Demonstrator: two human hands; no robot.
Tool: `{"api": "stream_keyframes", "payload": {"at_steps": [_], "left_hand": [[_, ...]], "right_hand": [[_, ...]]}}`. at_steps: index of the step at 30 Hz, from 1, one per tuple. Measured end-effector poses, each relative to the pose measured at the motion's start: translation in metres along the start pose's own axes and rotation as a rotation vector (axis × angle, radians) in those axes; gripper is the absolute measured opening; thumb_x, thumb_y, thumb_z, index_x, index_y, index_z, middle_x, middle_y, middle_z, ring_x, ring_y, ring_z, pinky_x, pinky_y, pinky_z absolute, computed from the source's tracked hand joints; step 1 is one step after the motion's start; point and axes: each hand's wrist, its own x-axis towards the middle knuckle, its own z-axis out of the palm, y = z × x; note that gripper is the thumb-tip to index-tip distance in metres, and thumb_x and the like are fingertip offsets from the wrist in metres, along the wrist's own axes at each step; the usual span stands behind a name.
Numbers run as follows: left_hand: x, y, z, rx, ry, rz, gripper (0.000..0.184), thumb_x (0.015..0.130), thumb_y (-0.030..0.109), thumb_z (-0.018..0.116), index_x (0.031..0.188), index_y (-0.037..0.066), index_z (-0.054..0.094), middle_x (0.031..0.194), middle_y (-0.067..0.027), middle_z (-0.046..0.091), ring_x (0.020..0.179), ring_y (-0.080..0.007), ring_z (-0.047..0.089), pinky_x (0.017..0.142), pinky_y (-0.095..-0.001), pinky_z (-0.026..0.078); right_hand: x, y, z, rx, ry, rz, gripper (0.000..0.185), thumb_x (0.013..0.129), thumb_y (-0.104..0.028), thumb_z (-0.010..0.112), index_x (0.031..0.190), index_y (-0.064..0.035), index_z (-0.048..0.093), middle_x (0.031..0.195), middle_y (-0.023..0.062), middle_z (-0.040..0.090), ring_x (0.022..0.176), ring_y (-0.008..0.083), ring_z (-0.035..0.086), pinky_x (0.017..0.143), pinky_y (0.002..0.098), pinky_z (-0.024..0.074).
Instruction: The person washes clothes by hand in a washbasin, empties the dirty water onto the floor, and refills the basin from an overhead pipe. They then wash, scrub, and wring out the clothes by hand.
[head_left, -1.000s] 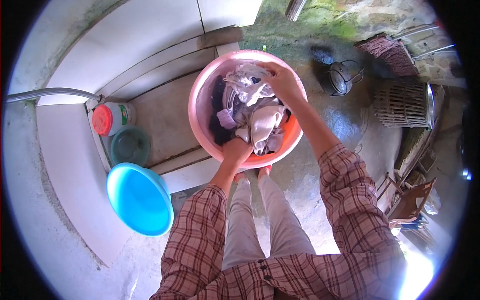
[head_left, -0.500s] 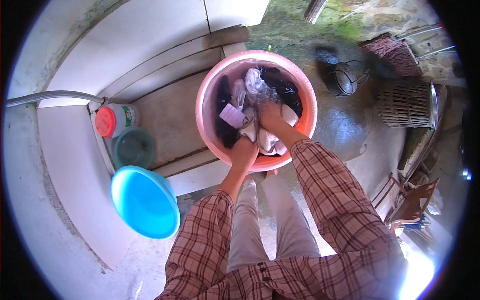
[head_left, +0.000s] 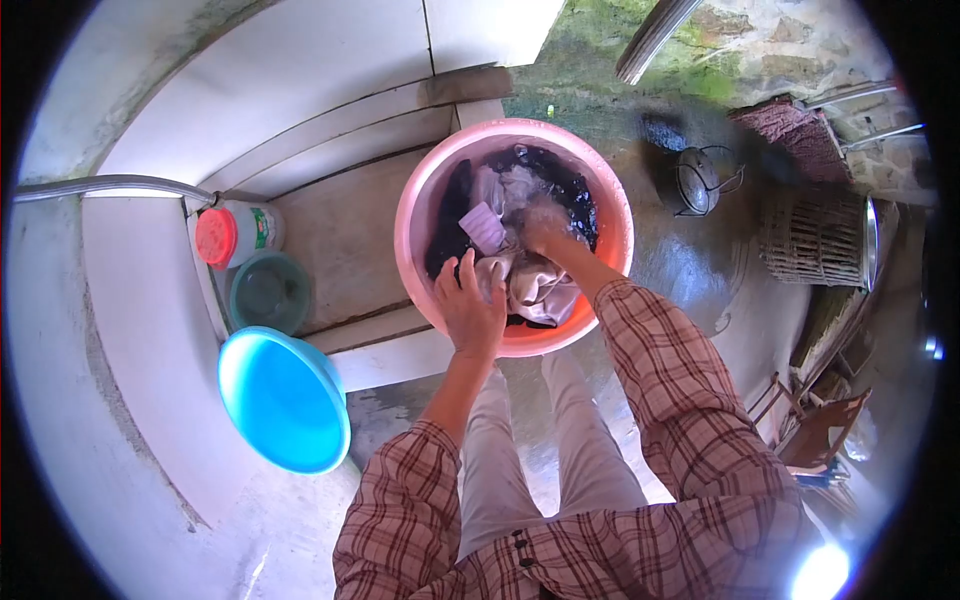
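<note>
A round pink basin (head_left: 418, 290) holds water, dark cloth and pale clothes (head_left: 541, 290). My left hand (head_left: 470, 305) is over the basin's near left edge, its fingers spread beside the pale cloth, holding nothing. My right hand (head_left: 545, 228) is down in the basin on the wet clothes, smeared by motion and splashing water, so its fingers do not show clearly. A small lilac block or folded piece (head_left: 482, 228) lies on the clothes between the two hands.
At the left stand a blue basin (head_left: 285, 400), a green basin (head_left: 270, 293) and a white tub with a red lid (head_left: 216, 237). A metal pot (head_left: 695, 182) and a woven basket (head_left: 815, 238) are at the right. A low ledge (head_left: 385, 350) runs left of the pink basin.
My left hand has come up off the cloth and its fingers have spread. My right hand went from lifting pale cloth at the far side down into the water, where the cloth now lies lower.
</note>
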Motion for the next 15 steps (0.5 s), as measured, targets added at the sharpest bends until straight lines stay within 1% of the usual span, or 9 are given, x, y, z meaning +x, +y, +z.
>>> {"api": "stream_keyframes", "payload": {"at_steps": [1, 2, 4, 5, 8, 9, 12, 14, 15], "left_hand": [[0.001, 0.001, 0.004, -0.016, 0.054, 0.046, 0.041, 0.081, 0.026, 0.062, 0.113, 0.003, 0.049, 0.106, -0.0143, 0.056, 0.09, -0.0312, 0.058, 0.077, -0.0427, 0.049], [0.0, 0.003, 0.01, -0.301, -0.087, -0.146, 0.041, 0.082, 0.027, 0.061, 0.113, 0.002, 0.05, 0.108, -0.0146, 0.054, 0.091, -0.0295, 0.058, 0.076, -0.0425, 0.049], [0.006, 0.008, 0.024, -0.877, -0.37, -0.516, 0.039, 0.085, 0.027, 0.06, 0.113, 0.001, 0.05, 0.112, -0.0151, 0.052, 0.094, -0.0262, 0.058, 0.074, -0.042, 0.05], [0.02, 0.023, 0.017, -1.059, -0.418, -0.71, 0.046, 0.086, 0.037, 0.058, 0.113, 0.001, 0.051, 0.108, -0.0137, 0.055, 0.09, -0.0214, 0.061, 0.07, -0.0358, 0.054], [0.047, 0.047, 0.017, -1.609, -0.402, -1.294, 0.059, 0.085, 0.052, 0.053, 0.117, 0.003, 0.049, 0.103, -0.0168, 0.059, 0.09, -0.0268, 0.062, 0.074, -0.0366, 0.054], [0.056, 0.053, 0.015, -1.737, -0.442, -1.299, 0.071, 0.083, 0.063, 0.045, 0.124, 0.005, 0.042, 0.104, -0.0231, 0.057, 0.094, -0.0336, 0.06, 0.079, -0.0431, 0.053], [0.064, 0.034, 0.029, -2.418, -0.558, -0.992, 0.071, 0.082, 0.059, 0.052, 0.128, 0.006, 0.039, 0.108, -0.0203, 0.055, 0.099, -0.0324, 0.055, 0.083, -0.0503, 0.049], [0.072, 0.051, 0.023, -2.312, -0.407, -1.169, 0.063, 0.082, 0.06, 0.05, 0.118, 0.008, 0.047, 0.105, -0.0197, 0.057, 0.096, -0.0323, 0.057, 0.084, -0.0466, 0.05], [0.079, 0.055, 0.02, -2.252, -0.311, -1.295, 0.061, 0.083, 0.059, 0.05, 0.116, 0.008, 0.049, 0.103, -0.0217, 0.057, 0.094, -0.0329, 0.059, 0.081, -0.0443, 0.052]], "right_hand": [[0.0, 0.002, -0.006, 0.087, 0.03, 0.038, 0.035, 0.069, -0.018, 0.065, 0.103, -0.0109, 0.065, 0.107, 0.0157, 0.059, 0.098, 0.032, 0.057, 0.087, 0.0422, 0.044], [-0.005, -0.002, -0.027, 0.175, 0.063, 0.073, 0.031, 0.069, -0.018, 0.065, 0.099, -0.0109, 0.067, 0.1, 0.0149, 0.061, 0.091, 0.0319, 0.059, 0.082, 0.0421, 0.0461], [-0.037, -0.004, -0.075, 0.513, 0.392, 0.055, 0.023, 0.07, -0.019, 0.063, 0.091, -0.013, 0.069, 0.085, 0.0113, 0.063, 0.079, 0.0306, 0.061, 0.071, 0.0415, 0.0499], [-0.051, -0.01, -0.088, 0.713, 0.471, 0.071, 0.025, 0.067, -0.016, 0.067, 0.091, -0.0085, 0.067, 0.081, 0.0142, 0.062, 0.08, 0.0331, 0.06, 0.071, 0.0414, 0.0488], [-0.095, -0.027, -0.146, 0.881, 0.457, -0.054, 0.029, 0.064, -0.008, 0.069, 0.093, -0.0023, 0.065, 0.084, 0.0145, 0.06, 0.073, 0.0288, 0.058, 0.069, 0.0337, 0.0467], [-0.109, -0.03, -0.158, 0.838, 0.5, -0.148, 0.027, 0.064, -0.006, 0.069, 0.09, -0.0019, 0.064, 0.082, 0.0132, 0.058, 0.072, 0.028, 0.057, 0.067, 0.0336, 0.046], [-0.158, -0.049, -0.201, 0.829, 0.555, -0.328, 0.024, 0.061, -0.003, 0.069, 0.084, -0.0024, 0.061, 0.078, 0.0106, 0.055, 0.073, 0.0265, 0.055, 0.068, 0.0355, 0.0431], [-0.181, -0.065, -0.211, 0.862, 0.655, -0.498, 0.028, 0.059, -0.006, 0.071, 0.085, -0.0069, 0.059, 0.076, 0.0087, 0.051, 0.077, 0.0286, 0.05, 0.066, 0.0392, 0.0373], [-0.193, -0.072, -0.215, 0.837, 0.621, -0.486, 0.028, 0.06, -0.007, 0.071, 0.086, -0.0073, 0.059, 0.078, 0.0091, 0.051, 0.078, 0.0286, 0.049, 0.066, 0.0394, 0.0372]]}}
